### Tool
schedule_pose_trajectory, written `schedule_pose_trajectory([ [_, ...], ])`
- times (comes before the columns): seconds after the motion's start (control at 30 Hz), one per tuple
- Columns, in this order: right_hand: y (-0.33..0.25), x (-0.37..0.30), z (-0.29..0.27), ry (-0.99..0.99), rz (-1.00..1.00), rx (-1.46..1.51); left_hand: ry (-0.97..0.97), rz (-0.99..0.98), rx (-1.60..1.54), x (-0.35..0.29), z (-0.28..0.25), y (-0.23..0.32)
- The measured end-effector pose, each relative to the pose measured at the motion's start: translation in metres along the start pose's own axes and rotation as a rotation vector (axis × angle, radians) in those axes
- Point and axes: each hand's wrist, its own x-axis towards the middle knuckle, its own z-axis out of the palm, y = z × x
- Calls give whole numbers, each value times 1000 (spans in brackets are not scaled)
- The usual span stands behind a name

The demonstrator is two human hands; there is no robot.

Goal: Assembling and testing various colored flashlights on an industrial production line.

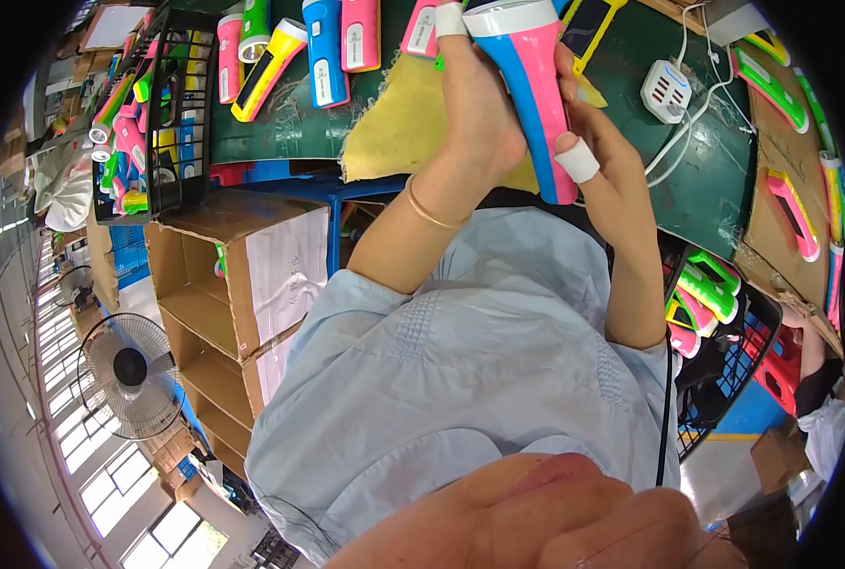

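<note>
Between my hands is a pink and blue flashlight (536, 90) with a white head, tilted, its head end at the far side. My right hand (612, 180) grips its body, with the white-taped thumb pressed on the pink side near the tail. My left hand (479, 109) is closed against its blue side near the head. White tape also wraps the left thumb, and the other left fingers are mostly hidden behind the flashlight. Under my hands lies a yellow cloth (394, 123) on the green tabletop (285, 137).
Several flashlights, including a yellow one (269, 71) and a blue one (325, 57), lie at the back left. A white multi-port charger (666, 92) with cables sits right. Black baskets of flashlights flank me. Cardboard shelves (199, 294) and a fan (128, 368) stand left.
</note>
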Motion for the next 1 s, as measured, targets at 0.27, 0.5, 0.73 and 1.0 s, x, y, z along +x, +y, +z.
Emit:
schedule_pose_trajectory([
  [0.27,-3,8,-8,-259,345,186,73,-39,101,4,-3,-8],
  [0.5,10,12,-6,-139,296,300,138,-6,330,7,-6,-14],
  [0.73,18,22,0,-129,115,81,-35,164,434,22,-20,-15],
  [1.0,4,14,-161,645,25,330,20,852,1601,37,-43,-1],
])
